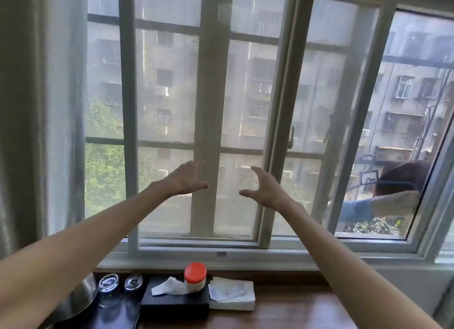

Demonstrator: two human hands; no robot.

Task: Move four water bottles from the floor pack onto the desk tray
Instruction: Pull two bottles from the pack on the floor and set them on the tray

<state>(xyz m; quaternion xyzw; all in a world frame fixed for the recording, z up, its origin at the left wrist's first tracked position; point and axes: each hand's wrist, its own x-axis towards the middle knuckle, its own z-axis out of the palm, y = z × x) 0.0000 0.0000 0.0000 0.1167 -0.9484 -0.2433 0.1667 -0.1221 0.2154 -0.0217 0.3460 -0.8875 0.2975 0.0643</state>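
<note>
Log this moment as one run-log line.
left hand: open, raised, empty | right hand: open, raised, empty | bottles: none in view | desk: tissue box, red-lidded jar

No text, brand, number or sign can be read anywhere in the view. The folded white paper on the desk, at about six o'clock, carries faint handwriting, too blurred to make out. The jar with the orange-red lid, just to its nine o'clock side, has a white label with a small orange mark low down, but no letters can be told. The small dark tag on the window frame at six o'clock is blank at this sharpness.
</note>
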